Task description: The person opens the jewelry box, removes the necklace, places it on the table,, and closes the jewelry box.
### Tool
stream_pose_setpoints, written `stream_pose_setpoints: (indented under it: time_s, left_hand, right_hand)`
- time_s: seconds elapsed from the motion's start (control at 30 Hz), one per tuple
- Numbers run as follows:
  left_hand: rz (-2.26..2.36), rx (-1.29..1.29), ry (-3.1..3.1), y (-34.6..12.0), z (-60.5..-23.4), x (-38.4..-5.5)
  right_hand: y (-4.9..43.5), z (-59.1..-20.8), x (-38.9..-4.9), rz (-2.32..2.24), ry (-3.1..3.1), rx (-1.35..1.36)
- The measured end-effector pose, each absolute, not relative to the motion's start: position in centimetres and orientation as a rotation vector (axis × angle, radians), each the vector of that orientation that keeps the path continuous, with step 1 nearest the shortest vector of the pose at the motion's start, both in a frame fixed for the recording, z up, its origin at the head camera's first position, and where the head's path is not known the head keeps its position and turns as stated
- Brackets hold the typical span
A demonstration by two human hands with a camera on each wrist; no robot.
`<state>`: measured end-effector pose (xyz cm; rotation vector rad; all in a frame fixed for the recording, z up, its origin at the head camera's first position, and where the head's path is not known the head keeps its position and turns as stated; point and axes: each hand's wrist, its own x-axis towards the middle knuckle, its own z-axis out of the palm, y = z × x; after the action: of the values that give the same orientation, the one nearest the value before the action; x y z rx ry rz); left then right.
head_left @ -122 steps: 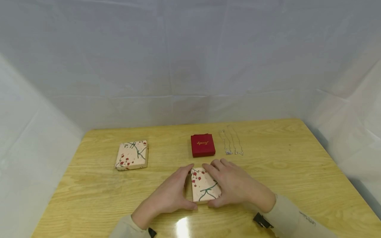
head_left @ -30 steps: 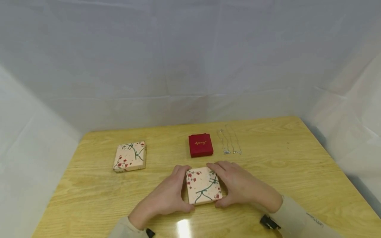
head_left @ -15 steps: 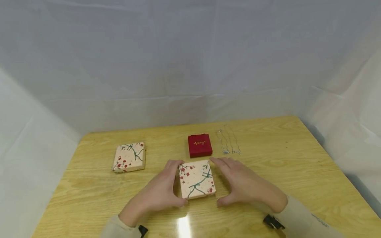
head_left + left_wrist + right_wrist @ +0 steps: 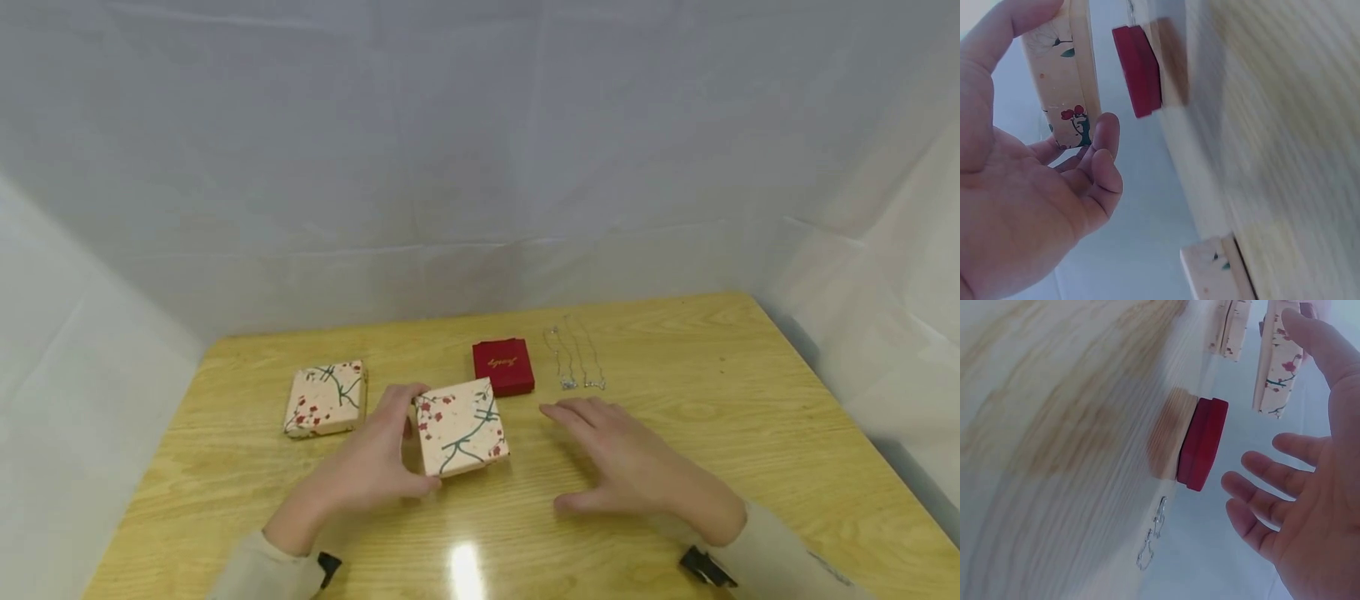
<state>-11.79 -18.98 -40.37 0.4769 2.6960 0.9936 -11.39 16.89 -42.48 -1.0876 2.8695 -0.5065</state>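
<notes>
A cream box (image 4: pixel 459 429) with red blossoms and green branches is raised off the table, slightly tilted. My left hand (image 4: pixel 363 460) grips it by its left side, thumb at the near edge and fingers at the far one. In the left wrist view the same floral box (image 4: pixel 1063 75) sits between thumb and fingers. My right hand (image 4: pixel 630 462) is apart from it on the right, its fingers spread and holding nothing. The right wrist view shows the relaxed fingers of the right hand (image 4: pixel 1310 481) with a gap to the box.
Behind the held box a red box (image 4: pixel 504 365) with gold lettering lies on the wooden table (image 4: pixel 750 417). Two thin silver necklaces (image 4: pixel 573 358) lie to its right. A second floral box (image 4: pixel 326 398) rests at the left. Pale sheeting (image 4: pixel 480 167) hangs behind the table.
Both hands held the floral box a second ago. The right hand has let go and drawn off to the right, while the left has lifted the box and carried it leftward.
</notes>
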Motion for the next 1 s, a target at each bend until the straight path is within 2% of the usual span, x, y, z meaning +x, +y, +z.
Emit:
stream_pose_setpoints:
  time_s: [1.0]
  left_hand:
    - [0.694,0.570,2.827,-23.5,-40.2,-19.0]
  right_hand:
    - [19.4,-43.2,-9.2,-0.450,2.979,-1.169]
